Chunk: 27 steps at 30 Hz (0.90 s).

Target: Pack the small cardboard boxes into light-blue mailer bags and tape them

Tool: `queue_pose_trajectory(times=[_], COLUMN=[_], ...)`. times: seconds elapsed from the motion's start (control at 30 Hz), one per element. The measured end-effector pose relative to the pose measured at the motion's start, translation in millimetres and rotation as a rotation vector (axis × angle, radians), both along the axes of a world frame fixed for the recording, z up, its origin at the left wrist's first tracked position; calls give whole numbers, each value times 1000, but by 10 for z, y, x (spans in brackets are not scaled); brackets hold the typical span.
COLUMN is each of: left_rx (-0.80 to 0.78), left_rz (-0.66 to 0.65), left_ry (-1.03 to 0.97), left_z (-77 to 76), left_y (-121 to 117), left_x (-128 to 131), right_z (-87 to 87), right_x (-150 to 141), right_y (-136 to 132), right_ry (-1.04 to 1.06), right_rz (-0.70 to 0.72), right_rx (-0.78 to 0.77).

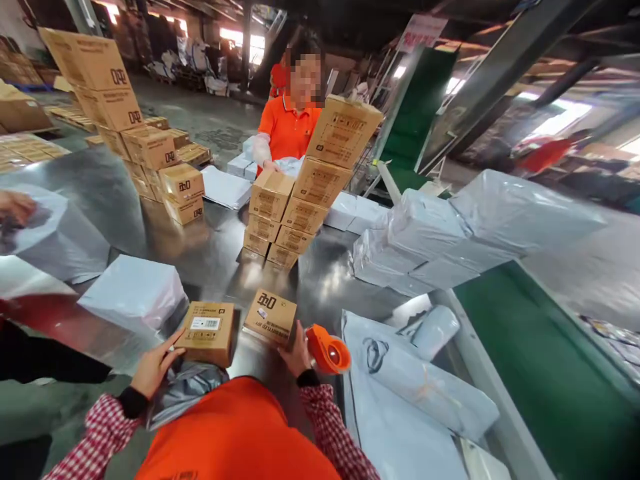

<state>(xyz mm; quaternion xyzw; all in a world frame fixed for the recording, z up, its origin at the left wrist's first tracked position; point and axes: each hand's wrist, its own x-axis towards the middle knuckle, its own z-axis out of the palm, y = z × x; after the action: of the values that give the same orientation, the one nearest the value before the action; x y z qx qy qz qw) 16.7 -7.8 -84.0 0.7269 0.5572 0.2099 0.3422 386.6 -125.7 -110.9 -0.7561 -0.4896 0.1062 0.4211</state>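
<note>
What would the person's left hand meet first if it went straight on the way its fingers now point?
The left hand already touches the labelled cardboard box; pushing on, it would probably press straight into that box.

A shiny steel table (210, 253) carries everything. At its near edge lie two small brown boxes: a labelled box (207, 331) on the left, and just beside it a printed box (271, 316). Toward the near left corner sits a white padded parcel (134, 292). In the middle stands a stack of cartons (295, 207), tallest on its right side. A second stack of cartons (145, 147) rises by the far left edge. Flat white mailers (226, 187) lie near the far edge. Along the right edge a heap of grey bagged parcels (450, 233) rests beside the green conveyor belt (540, 373).
</note>
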Motion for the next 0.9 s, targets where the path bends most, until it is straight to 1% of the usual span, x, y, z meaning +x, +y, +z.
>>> queue_pose_trajectory(times=[0.03, 0.07, 0.1, 0.13, 0.17, 0.2, 0.23, 0.27, 0.3, 0.33, 0.37, 0.4, 0.47, 0.53, 0.57, 0.63, 0.7, 0.77, 0.8, 0.83, 0.87, 0.9], left_rx=[-23, -35, -41, -45, -47, -46, -41, -38, -37, -34, -26, -11, 20, 32, 34, 32, -11, -94, -136, -168, -184, -187], left_rz=[7, 14, 23, 31, 41, 48, 53, 57, 66, 83, 108, 138, 196, 236, 250, 251, 174, 32, -48, -121, -183, -229], left_ry=[-17, -21, -20, -19, -22, -31, -45, -58, -67, -70, -72, -77, -104, -149, -179, -262, -386, -485, -507, -500, -460, -399], left_z=[18, 34, 47, 57, 65, 72, 80, 89, 104, 125, 155, 196, 317, 486, 581, 759, 877, 894, 861, 805, 734, 654], left_y=[17, 30, 37, 38, 34, 26, 16, 3, -11, -26, -44, -64, -111, -163, -186, -217, -210, -154, -107, -50, 13, 79], left_x=[-3, -8, -12, -13, -10, -3, 5, 12, 13, 7, -8, -30, -80, -89, -58, 99, 383, 752, 944, 1129, 1295, 1436], right_z=[72, 147, 217, 273, 310, 325, 319, 296, 265, 233, 209, 200, 246, 398, 514, 811, 1138, 1399, 1478, 1513, 1506, 1463], right_x=[-71, -167, -288, -428, -578, -730, -872, -996, -1099, -1177, -1233, -1269, -1289, -1243, -1192, -1028, -797, -545, -432, -336, -263, -214], right_y=[-36, -65, -79, -72, -38, 21, 99, 186, 273, 348, 405, 441, 452, 409, 381, 329, 293, 269, 259, 250, 242, 235], right_ry=[31, 87, 164, 250, 326, 380, 409, 415, 411, 415, 431, 454, 506, 523, 493, 343, 110, -115, -208, -286, -350, -398], right_rz=[-5, 25, 102, 211, 329, 427, 493, 521, 523, 525, 545, 577, 645, 668, 654, 597, 495, 377, 317, 263, 214, 171], right_rx=[23, 33, 9, -66, -184, -323, -456, -564, -636, -666, -659, -627, -492, -311, -225, -39, 155, 289, 320, 321, 299, 266])
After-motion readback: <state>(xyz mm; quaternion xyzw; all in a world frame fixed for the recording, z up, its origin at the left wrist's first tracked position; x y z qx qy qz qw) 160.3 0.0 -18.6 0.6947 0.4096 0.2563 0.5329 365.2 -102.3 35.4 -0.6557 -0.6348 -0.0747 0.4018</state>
